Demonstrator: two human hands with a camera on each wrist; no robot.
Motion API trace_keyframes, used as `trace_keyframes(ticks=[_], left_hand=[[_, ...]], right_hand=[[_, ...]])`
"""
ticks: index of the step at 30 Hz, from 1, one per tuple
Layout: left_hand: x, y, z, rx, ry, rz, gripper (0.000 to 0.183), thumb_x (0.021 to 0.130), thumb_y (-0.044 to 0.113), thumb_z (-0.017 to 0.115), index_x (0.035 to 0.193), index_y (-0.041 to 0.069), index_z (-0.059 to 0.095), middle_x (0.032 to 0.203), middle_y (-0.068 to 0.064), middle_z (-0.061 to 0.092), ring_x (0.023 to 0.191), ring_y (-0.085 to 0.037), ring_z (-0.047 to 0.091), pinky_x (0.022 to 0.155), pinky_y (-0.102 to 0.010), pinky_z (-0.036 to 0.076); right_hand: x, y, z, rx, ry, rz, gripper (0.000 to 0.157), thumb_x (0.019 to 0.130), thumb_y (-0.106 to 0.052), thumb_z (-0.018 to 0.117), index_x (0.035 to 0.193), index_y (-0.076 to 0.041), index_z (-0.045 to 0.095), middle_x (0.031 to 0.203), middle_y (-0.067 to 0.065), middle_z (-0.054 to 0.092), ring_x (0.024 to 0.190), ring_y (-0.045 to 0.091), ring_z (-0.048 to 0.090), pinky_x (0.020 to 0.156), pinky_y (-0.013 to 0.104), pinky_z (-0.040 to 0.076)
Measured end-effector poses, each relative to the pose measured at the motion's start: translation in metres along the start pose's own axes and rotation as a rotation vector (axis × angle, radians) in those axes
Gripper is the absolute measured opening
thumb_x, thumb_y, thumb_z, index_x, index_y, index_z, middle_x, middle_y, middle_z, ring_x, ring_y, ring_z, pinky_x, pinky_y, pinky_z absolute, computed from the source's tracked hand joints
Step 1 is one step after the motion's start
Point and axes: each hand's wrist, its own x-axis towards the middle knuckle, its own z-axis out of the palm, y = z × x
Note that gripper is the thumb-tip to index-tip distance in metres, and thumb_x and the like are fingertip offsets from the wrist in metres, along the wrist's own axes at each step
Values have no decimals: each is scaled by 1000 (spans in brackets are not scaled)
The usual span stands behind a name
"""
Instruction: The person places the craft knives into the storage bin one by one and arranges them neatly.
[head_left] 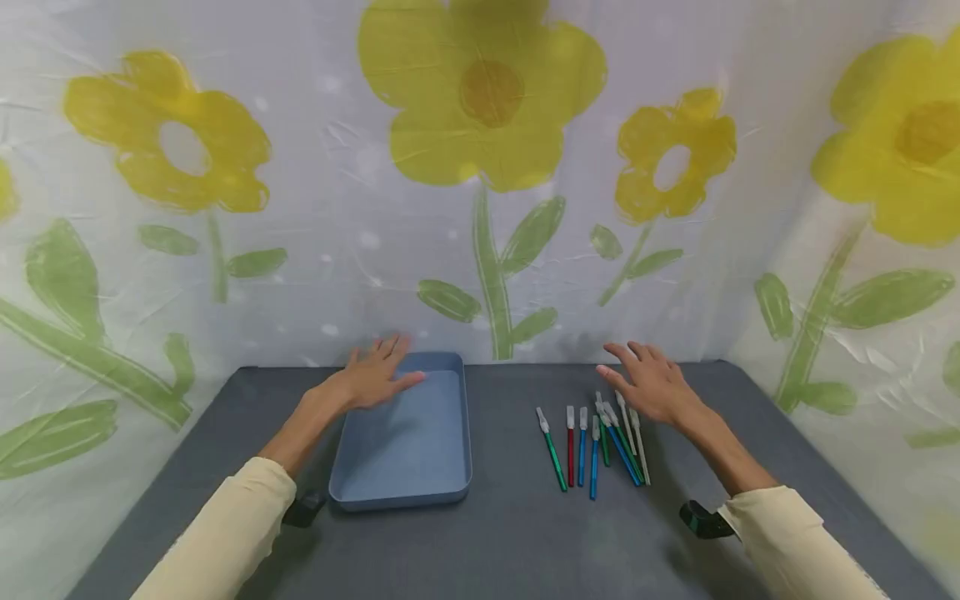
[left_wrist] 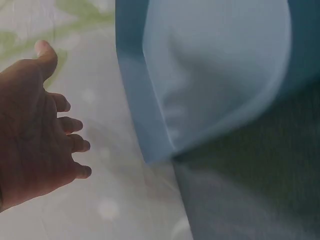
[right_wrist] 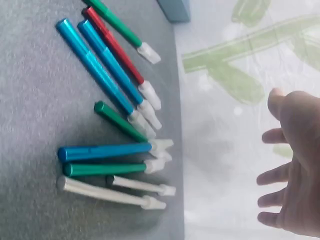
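My left hand [head_left: 371, 379] hovers over the far left part of a shallow blue-grey tray [head_left: 412, 458], fingers spread and holding nothing. In the left wrist view that hand [left_wrist: 30, 125] is apart from the tray wall [left_wrist: 131, 90]. On the right, my right hand [head_left: 651, 385] is raised above several slim craft knives with whitish caps, its fingers extended and nothing in them. A green craft knife [head_left: 555, 458], a red craft knife [head_left: 571, 458] and a blue craft knife [head_left: 594, 471] lie side by side. Silver craft knives [right_wrist: 105, 194] and others lie bunched nearest that hand.
A dark grey table [head_left: 517, 542] carries everything. Behind it and at both sides hangs a pale curtain [head_left: 322, 250] painted with yellow flowers. Black wrist devices [head_left: 705, 521] show below both forearms.
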Motion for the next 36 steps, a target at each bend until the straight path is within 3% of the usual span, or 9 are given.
trace_keyframes(ticks=[3, 8, 13, 17, 21, 29, 36], left_hand=[[-2, -21, -5, -13, -17, 7, 102, 103, 71, 41, 167, -1, 6, 174, -29, 2, 159, -56, 1, 121, -79, 1], [-10, -54, -11, -47, -81, 36, 120, 93, 77, 58, 166, -3, 5, 173, -32, 1, 157, -61, -1, 116, -83, -2], [-21, -75, -14, -30, -168, 30, 128, 86, 64, 77, 166, -2, 2, 173, -31, -2, 156, -62, -3, 114, -85, 0], [-23, -84, -14, -23, -215, 23, 134, 81, 50, 88, 166, -1, -2, 173, -30, -7, 155, -62, -7, 112, -87, -3], [-20, -88, -12, 11, -257, -7, 139, 76, 46, 92, 166, 0, -2, 174, -28, -8, 156, -62, -8, 113, -85, -5], [-12, -87, -8, 70, -315, -57, 140, 74, 45, 94, 166, 0, -2, 174, -26, -7, 157, -60, -6, 116, -84, -4], [-2, -90, -8, 101, -369, -69, 150, 70, 57, 92, 165, -2, -7, 173, -30, -6, 158, -59, -4, 118, -82, 1]], right_hand=[[1, -5, 4, 3, 14, -13, 59, 112, -46, 44, 157, -8, 44, 160, 33, 41, 146, 58, 36, 108, 81, 31], [2, -13, 10, 14, 26, -38, 55, 112, -41, 46, 152, -4, 50, 155, 31, 48, 142, 57, 44, 109, 77, 36], [3, -17, 17, 43, 34, -61, 52, 112, -39, 47, 148, -2, 54, 151, 30, 53, 138, 55, 50, 107, 73, 40], [5, -19, 24, 53, 32, -72, 52, 112, -39, 48, 145, -1, 57, 150, 30, 54, 136, 55, 52, 106, 73, 41], [6, -23, 29, 49, 25, -70, 52, 111, -40, 49, 144, -1, 58, 149, 30, 55, 136, 55, 51, 106, 74, 40], [7, -30, 31, 40, 19, -75, 52, 111, -41, 48, 143, -2, 59, 149, 29, 56, 137, 55, 51, 106, 75, 39], [5, -29, 35, 18, 20, -78, 50, 111, -40, 50, 143, -2, 60, 151, 27, 55, 137, 55, 51, 104, 74, 41]])
